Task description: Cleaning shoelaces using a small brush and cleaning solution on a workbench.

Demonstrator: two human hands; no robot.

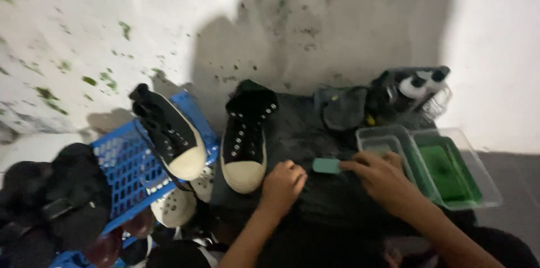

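Fingers of the right hand [378, 177] pinch a small teal brush [327, 165] beside the clear tub [394, 136], while the left hand [283, 185], curled and holding nothing, steadies dark cloth [326, 195] near a black sneaker [243, 144].

The teal brush [327, 165] is a small, flat, rounded-rectangular item. It lies roughly level above the dark work surface [304, 133], between the two hands, and its right end sits at the fingertips of the right hand [378, 175]. The left hand [283, 185] is closed in a loose fist and rests on the dark surface just left of the brush; whether it touches the brush cannot be determined.
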